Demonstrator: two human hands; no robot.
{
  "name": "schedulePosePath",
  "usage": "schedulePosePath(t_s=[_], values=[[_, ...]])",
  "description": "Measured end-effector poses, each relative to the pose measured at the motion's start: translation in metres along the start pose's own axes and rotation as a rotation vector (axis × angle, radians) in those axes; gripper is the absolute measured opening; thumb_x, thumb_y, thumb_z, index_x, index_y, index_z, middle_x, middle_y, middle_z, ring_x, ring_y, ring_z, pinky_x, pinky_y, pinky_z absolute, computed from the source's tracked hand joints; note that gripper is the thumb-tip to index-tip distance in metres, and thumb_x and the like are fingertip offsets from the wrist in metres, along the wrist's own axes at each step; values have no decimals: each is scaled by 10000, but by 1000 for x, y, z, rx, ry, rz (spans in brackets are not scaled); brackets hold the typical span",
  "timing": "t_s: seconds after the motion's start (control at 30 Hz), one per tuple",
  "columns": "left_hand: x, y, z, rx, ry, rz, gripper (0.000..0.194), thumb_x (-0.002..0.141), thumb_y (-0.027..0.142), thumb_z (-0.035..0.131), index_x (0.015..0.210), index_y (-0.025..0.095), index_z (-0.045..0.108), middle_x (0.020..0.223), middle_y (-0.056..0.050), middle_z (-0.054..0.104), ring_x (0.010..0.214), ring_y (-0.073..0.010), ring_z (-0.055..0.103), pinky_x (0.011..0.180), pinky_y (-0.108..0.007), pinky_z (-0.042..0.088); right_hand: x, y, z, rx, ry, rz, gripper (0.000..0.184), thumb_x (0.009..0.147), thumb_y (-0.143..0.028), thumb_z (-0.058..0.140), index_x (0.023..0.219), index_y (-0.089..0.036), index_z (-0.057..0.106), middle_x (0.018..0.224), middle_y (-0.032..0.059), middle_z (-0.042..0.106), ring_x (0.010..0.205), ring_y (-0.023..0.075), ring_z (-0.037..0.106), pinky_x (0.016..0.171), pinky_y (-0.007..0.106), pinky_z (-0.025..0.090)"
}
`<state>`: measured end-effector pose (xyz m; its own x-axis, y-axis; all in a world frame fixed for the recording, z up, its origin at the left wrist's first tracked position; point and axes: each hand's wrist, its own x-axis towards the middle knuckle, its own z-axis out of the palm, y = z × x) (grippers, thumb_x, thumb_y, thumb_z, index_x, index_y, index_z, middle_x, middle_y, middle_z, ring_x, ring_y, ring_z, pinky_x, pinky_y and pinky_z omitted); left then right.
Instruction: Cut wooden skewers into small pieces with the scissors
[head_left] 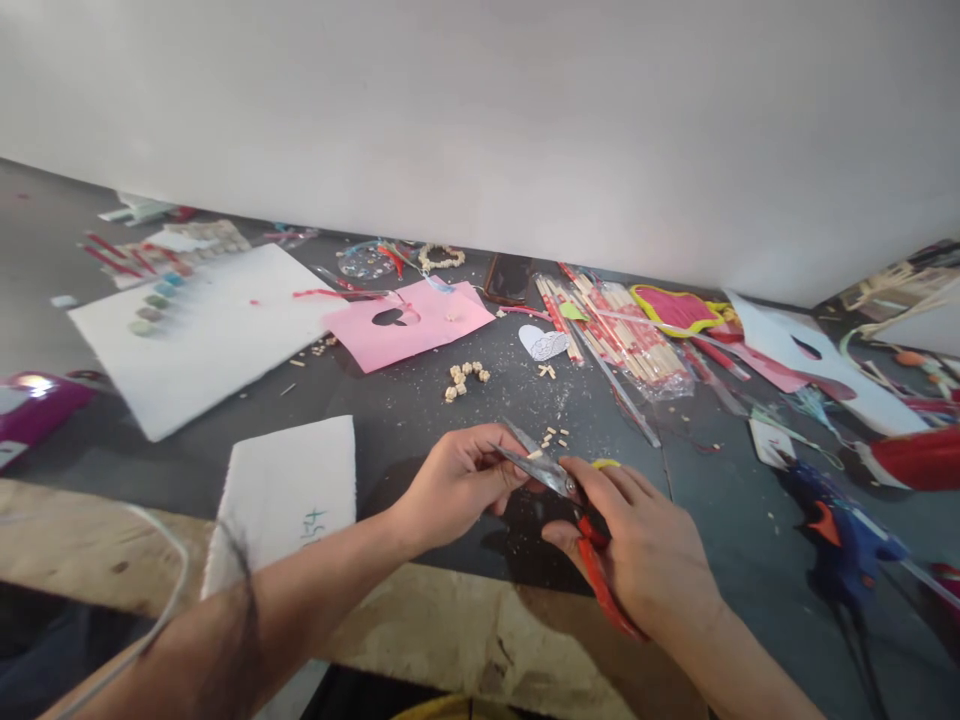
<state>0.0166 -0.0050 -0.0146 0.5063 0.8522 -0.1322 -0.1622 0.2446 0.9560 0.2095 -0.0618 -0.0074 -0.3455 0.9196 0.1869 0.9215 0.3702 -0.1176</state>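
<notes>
My right hand (pixel 652 550) is wrapped round the red handles of a pair of scissors (pixel 559 478), its blades spread apart and pointing left. A short pale stick (pixel 535 455) lies between the blades. My left hand (pixel 469 475) pinches the stick by its other end, most of which the fingers hide. Just beyond the scissors, several short cut pieces (pixel 555 437) of pale stick lie on the dark table (pixel 420 400). Farther off is a small cluster of pale, knobbly beads (pixel 465 378).
Bundled sticks in plastic (pixel 637 340) lie at the back, beside a paper heart (pixel 543 343) and pink paper (pixel 412 320). A blue glue gun (pixel 844 530) rests at right. White sheets (pixel 217 320) and a purple device (pixel 45 410) are at left. A white wall (pixel 480 130) stands behind.
</notes>
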Motion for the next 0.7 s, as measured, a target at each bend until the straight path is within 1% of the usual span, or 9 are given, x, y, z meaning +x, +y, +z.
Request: schedulePosePath(t_s=[0.07,0.17,0.33,0.43,0.57,0.7], values=[[0,1,0,-6,-1,0,123,736,219,616,694,115,565,659,-29,632,429,-41,427,436,-184,348,0,-1,-2,17,-26,4,559,773,-551,523,1180,-169,488,934,100,613,895,243,559,723,338,458],[0,1,-1,-36,-43,-32,115,740,223,606,704,119,573,660,-43,649,418,-42,404,428,-189,330,1,-1,-4,35,-28,-7,593,746,-571,542,1180,-171,485,936,103,603,904,254,550,728,355,463],[1,-6,-6,-168,-143,-94,129,739,235,623,748,121,564,673,-66,671,382,-25,351,399,-184,259,2,-2,-3,41,3,-19,574,748,-576,537,1153,-170,509,914,100,608,888,246,561,718,350,472],[1,-9,-7,-221,-191,-128,139,732,233,638,758,114,570,695,-76,679,378,-23,356,384,-179,238,0,-1,0,38,25,-43,524,787,-546,511,1142,-161,520,872,86,623,854,223,581,706,322,471],[0,-8,-5,-218,-186,-136,159,752,257,631,755,115,562,683,-63,673,372,-16,352,380,-173,233,-3,0,0,29,37,-50,425,836,-480,485,1119,-168,543,852,68,654,807,190,610,684,283,459],[0,-4,0,-141,-143,-118,228,765,328,619,763,114,541,679,-66,666,366,-19,362,378,-175,256,-4,-1,-2,12,42,-21,390,848,-468,471,1084,-173,568,855,65,676,790,181,626,668,274,458]])
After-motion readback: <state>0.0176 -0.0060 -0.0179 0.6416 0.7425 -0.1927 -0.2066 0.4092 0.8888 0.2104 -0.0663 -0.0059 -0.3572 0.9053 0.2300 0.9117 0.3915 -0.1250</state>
